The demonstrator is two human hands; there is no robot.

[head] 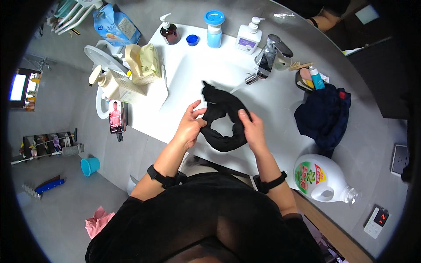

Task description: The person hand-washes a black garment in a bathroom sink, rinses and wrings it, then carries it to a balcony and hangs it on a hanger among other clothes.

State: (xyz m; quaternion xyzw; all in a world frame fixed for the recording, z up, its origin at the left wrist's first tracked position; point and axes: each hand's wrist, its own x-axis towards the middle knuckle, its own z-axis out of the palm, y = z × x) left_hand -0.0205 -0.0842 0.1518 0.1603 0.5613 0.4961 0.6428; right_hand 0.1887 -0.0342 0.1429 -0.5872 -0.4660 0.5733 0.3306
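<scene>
A black cloth garment (pixel 222 141) is held in a loop over the white washbasin (pixel 184 88), with white showing through the opening in its middle. My left hand (pixel 192 123) pinches its left edge between thumb and fingers. On the right side, my right hand (pixel 252 126) grips the cloth, thumb on top. The chrome faucet (pixel 268 57) stands beyond the cloth at the upper right, and a thin stream of water runs from its spout towards the fabric. Which kind of garment it is, I cannot tell.
Pump bottles (pixel 248 37) line the basin's back rim. Tissue packs (pixel 144 64) and a phone (pixel 115 116) are at the left. Dark blue cloth (pixel 322 115) and a large white detergent bottle (pixel 317 177) lie on the grey counter at the right, with a small digital timer (pixel 376 222) near its edge.
</scene>
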